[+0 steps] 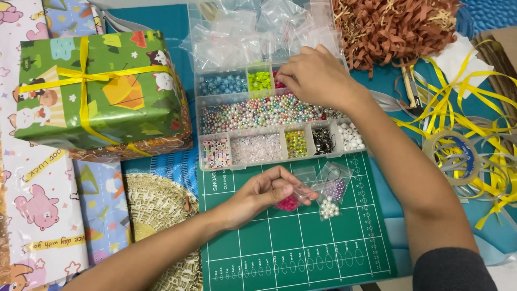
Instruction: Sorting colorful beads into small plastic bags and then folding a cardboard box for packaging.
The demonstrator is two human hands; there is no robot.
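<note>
My left hand (262, 193) rests on the green cutting mat (291, 248), pinching a small clear bag of pink beads (288, 203). Beside it lie small clear bags of purple beads (335, 188) and white beads (328, 208). My right hand (315, 75) reaches into the clear compartment bead box (272, 116), fingertips in a back compartment with red-pink beads (278, 82), next to the lime green beads (259, 81). Whether it grips a bead is hidden by the fingers.
A gift box wrapped in green patterned paper with yellow ribbon (97, 89) sits at left on wrapping sheets. Brown paper shred (393, 27), loose yellow ribbon (474, 113), a tape roll (453, 156) and a woven mat (156, 210) surround the work area.
</note>
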